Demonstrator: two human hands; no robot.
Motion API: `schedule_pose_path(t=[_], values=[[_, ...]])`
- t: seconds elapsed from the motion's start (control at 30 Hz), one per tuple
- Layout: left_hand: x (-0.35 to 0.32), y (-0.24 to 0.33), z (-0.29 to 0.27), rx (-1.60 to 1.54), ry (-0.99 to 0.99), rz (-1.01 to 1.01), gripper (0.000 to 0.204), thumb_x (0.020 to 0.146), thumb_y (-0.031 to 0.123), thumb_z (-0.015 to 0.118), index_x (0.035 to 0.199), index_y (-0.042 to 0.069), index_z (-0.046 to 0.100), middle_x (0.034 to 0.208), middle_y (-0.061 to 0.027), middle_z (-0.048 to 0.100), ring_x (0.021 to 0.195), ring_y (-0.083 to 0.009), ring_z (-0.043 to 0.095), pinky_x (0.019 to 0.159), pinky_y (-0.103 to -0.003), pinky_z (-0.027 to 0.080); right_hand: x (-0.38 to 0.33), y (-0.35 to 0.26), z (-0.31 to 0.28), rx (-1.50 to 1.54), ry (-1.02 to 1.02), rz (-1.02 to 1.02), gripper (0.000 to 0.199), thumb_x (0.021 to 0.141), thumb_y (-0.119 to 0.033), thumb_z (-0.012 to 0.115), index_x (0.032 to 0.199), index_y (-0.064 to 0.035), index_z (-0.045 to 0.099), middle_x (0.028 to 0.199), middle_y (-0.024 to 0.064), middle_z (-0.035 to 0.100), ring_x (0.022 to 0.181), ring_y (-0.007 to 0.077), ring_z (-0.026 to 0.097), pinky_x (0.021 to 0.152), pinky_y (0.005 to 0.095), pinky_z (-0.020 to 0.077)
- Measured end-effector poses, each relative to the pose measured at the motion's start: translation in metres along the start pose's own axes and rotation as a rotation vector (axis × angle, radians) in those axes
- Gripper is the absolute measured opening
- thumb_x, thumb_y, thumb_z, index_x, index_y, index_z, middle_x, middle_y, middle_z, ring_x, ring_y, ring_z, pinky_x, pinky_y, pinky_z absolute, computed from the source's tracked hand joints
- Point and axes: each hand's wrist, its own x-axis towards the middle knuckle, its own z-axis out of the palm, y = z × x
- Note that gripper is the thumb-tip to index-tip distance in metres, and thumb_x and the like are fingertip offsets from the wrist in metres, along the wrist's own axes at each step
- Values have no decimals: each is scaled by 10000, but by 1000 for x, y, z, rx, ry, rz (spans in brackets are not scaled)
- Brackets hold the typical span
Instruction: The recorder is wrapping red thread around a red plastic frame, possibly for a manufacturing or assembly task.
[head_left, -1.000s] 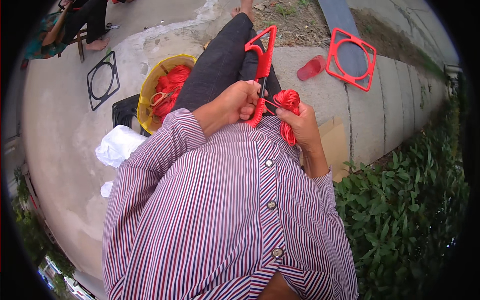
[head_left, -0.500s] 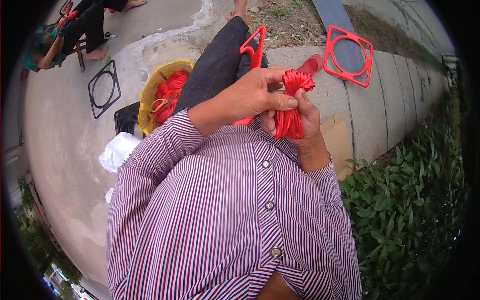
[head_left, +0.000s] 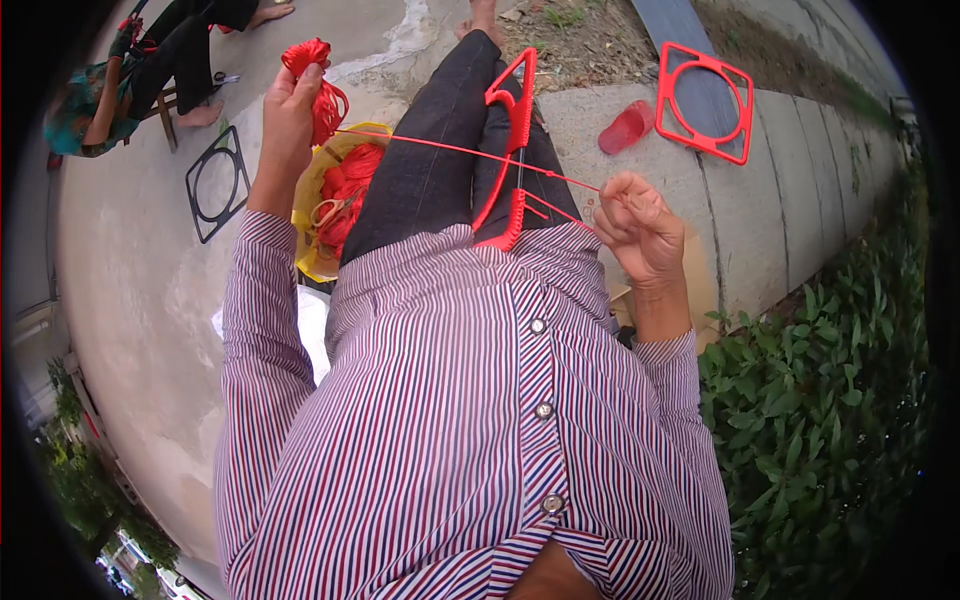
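Note:
My left hand (head_left: 287,122), raised at the upper left, is closed around a looped bundle of red cord (head_left: 329,112). From it a single strand (head_left: 440,145) runs taut across my lap to my right hand (head_left: 645,228), whose fingers pinch it at the right. A small knot shows on the strand near its right part. On my lap a red plastic frame (head_left: 522,120) stands edge-on between my thighs, beneath the strand. Another length of red cord slants from the frame's near end toward my right hand; where it ends is hidden by the fingers.
Left of my leg stands a yellow container (head_left: 304,226) with red cord and what looks like a scissor handle. A black frame (head_left: 190,190) lies beyond it. At right are a red slipper (head_left: 628,127), another red frame (head_left: 747,110), cardboard (head_left: 703,275) and bushes (head_left: 800,400). Another person (head_left: 100,100) sits upper left.
My hands were together over the cord bundle at the right. Now the left has carried the bundle far left, and a strand stretches between the hands.

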Motion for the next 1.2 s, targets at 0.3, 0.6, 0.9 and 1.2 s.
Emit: schedule_pose_path(t=[0.3, 0.6, 0.9, 1.2], values=[[-38, -8, -1, 819, -267, -4, 234, 871, 127, 592, 1096, 60, 589, 925, -163, 661, 822, -303, 644, 747, -334, 489, 19, 14, -10, -38, 266, 31, 161, 887, -142, 607, 834, 9, 586, 578, -37, 418, 448, 30, 328, 385, 196, 236], [-109, 12, 103, 943, -907, 187, 306, 697, 30, 630, 1000, 28, 588, 993, -136, 557, 939, -299, 583, 759, -379, 480, 59, 50, -11, -1245, 48, 239, 290, 750, -158, 700, 973, 23, 657, 890, 89, 610, 829, 207, 612, 768, 306, 488], [-93, -14, 112, 657, -436, 237, 301, 702, 27, 639, 991, 18, 555, 1036, -135, 531, 1020, -283, 536, 908, -332, 428, 30, 12, -11, -1264, 262, -50, 270, 693, -195, 729, 839, -1, 613, 1205, 161, 543, 1011, 252, 586, 855, 330, 454], [-95, -56, 134, -85, -445, -882, 404, 705, 63, 551, 1108, 64, 526, 1014, -33, 535, 920, -139, 481, 842, -286, 364, -78, -126, -50, -66, 284, -573, 260, 817, -204, 646, 933, -55, 468, 767, 53, 478, 828, 229, 494, 855, 431, 427]])
